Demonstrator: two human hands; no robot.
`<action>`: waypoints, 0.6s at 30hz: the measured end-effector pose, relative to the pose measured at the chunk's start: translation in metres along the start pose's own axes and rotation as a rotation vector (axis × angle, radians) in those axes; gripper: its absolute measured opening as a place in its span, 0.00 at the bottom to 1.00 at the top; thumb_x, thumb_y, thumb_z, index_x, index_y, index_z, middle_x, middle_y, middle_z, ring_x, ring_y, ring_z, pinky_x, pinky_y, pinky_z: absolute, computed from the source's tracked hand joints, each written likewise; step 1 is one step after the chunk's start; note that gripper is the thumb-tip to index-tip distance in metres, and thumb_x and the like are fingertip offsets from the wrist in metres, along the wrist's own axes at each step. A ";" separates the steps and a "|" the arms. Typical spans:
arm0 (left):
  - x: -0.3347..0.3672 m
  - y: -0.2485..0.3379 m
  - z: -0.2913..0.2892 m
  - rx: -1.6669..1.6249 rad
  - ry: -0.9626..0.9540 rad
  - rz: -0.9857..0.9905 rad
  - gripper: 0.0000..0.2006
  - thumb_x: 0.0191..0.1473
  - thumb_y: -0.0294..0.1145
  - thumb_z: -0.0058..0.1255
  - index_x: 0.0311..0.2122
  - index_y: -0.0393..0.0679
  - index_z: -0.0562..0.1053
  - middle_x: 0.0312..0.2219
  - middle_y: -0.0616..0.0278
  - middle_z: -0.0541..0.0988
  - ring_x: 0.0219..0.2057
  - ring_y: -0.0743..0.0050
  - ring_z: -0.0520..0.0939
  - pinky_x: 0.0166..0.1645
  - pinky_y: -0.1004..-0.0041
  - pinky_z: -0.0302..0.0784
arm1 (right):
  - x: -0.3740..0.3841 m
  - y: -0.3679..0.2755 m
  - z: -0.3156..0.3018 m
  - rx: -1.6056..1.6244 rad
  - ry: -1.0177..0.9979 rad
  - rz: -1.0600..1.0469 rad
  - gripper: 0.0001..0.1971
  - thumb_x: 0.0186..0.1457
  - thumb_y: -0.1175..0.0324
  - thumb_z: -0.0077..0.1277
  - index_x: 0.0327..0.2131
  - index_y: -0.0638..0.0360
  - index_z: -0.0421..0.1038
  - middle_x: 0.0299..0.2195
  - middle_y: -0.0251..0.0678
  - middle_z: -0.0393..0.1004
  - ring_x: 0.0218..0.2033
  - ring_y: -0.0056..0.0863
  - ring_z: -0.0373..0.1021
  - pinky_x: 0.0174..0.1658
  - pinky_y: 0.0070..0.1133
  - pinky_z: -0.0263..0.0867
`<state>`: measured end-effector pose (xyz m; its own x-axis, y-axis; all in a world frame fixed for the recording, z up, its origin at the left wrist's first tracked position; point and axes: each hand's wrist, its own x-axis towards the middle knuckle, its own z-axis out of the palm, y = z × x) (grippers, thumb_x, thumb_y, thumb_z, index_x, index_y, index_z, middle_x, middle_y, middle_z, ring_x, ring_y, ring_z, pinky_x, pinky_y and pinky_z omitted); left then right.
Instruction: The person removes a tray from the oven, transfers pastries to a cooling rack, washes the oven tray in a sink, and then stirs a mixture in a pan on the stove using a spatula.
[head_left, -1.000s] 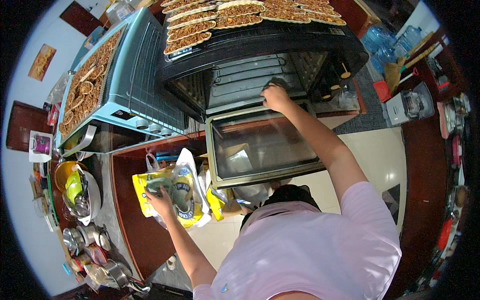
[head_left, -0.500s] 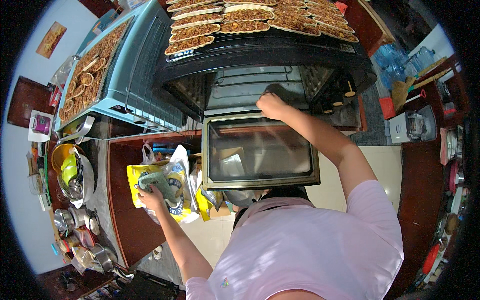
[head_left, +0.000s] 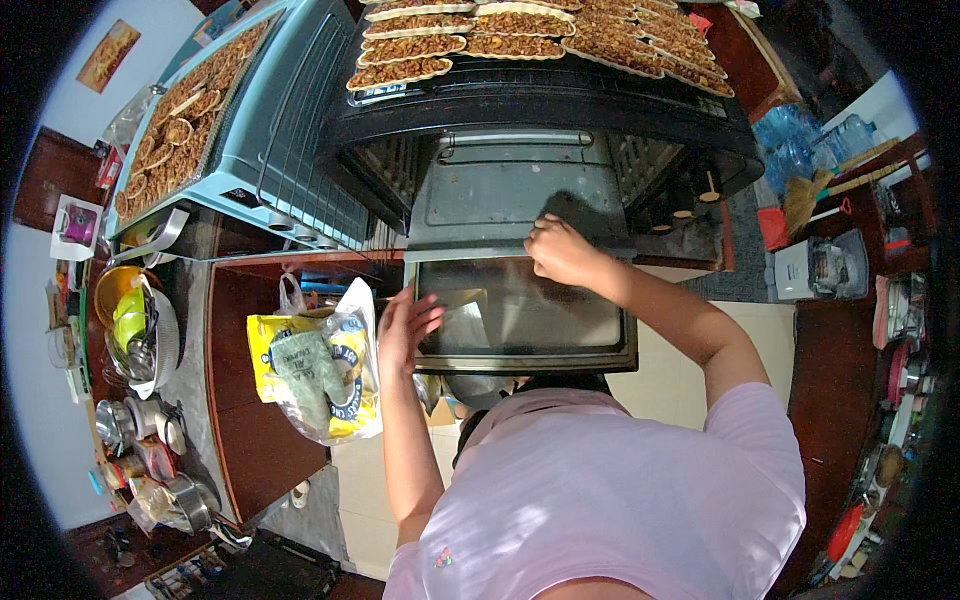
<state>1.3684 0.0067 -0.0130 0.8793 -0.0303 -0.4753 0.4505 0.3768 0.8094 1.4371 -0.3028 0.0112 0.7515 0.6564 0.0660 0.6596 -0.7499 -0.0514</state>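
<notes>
A black oven stands before me with its glass door lowered. A flat grey baking tray sticks partway out over the door. My right hand is closed at the tray's front edge; its fingertips are partly hidden. Beside the door's left edge, my left hand is open and holds nothing. Left of it, a grey-green cloth lies on a yellow and white plastic bag. Oval shells with a brown nutty filling stand in rows on top of the oven.
A light blue oven at the left carries more filled shells. Below it are a white basket of utensils and several metal pots. Large water bottles and a broom stand at the far right.
My right hand and the tray's front edge have come nearer to me. My left hand has left the grey-green cloth and moved right, to the oven door, its fingers now spread.
</notes>
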 end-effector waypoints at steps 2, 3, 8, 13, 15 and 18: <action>0.012 0.002 0.029 -0.164 -0.138 -0.149 0.22 0.61 0.43 0.42 0.53 0.38 0.60 0.45 0.44 0.74 0.45 0.52 0.78 0.50 0.66 0.75 | -0.006 -0.010 -0.011 0.037 -0.031 0.008 0.09 0.34 0.68 0.56 0.22 0.64 0.74 0.26 0.43 0.75 0.36 0.39 0.71 0.48 0.32 0.63; 0.017 0.002 0.045 -0.203 -0.162 -0.198 0.23 0.60 0.44 0.42 0.52 0.36 0.60 0.45 0.44 0.73 0.46 0.51 0.77 0.51 0.65 0.75 | -0.009 -0.015 -0.011 0.055 -0.035 -0.001 0.09 0.34 0.68 0.56 0.22 0.64 0.74 0.26 0.43 0.75 0.36 0.39 0.71 0.47 0.32 0.63; 0.033 -0.043 0.066 -0.429 -0.130 -0.129 0.13 0.57 0.34 0.47 0.44 0.36 0.67 0.35 0.56 0.76 0.33 0.60 0.81 0.42 0.60 0.82 | -0.026 -0.052 -0.023 0.100 -0.002 -0.035 0.09 0.35 0.68 0.54 0.23 0.64 0.74 0.25 0.42 0.75 0.36 0.37 0.70 0.47 0.31 0.63; 0.011 -0.063 0.063 -0.418 0.037 -0.099 0.11 0.57 0.29 0.46 0.44 0.36 0.67 0.34 0.56 0.75 0.29 0.62 0.80 0.35 0.63 0.84 | -0.047 -0.069 -0.027 0.094 -0.023 -0.019 0.10 0.38 0.67 0.55 0.25 0.63 0.74 0.27 0.41 0.75 0.39 0.36 0.69 0.49 0.32 0.60; -0.004 -0.060 0.062 -0.422 -0.001 -0.108 0.11 0.56 0.28 0.46 0.43 0.35 0.66 0.33 0.56 0.74 0.28 0.63 0.80 0.34 0.63 0.85 | -0.056 -0.077 -0.029 0.108 -0.025 -0.011 0.10 0.39 0.66 0.55 0.25 0.63 0.73 0.28 0.40 0.73 0.39 0.36 0.68 0.49 0.32 0.60; -0.025 -0.069 0.051 -0.446 0.068 -0.133 0.11 0.55 0.27 0.48 0.41 0.34 0.66 0.32 0.56 0.74 0.26 0.64 0.79 0.34 0.63 0.85 | -0.071 -0.095 -0.029 0.158 -0.008 0.003 0.08 0.41 0.67 0.54 0.25 0.61 0.72 0.28 0.38 0.71 0.38 0.34 0.67 0.48 0.31 0.60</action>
<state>1.3232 -0.0662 -0.0393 0.7995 -0.0504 -0.5985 0.4354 0.7351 0.5196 1.3204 -0.2803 0.0406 0.7531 0.6554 0.0575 0.6511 -0.7298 -0.2083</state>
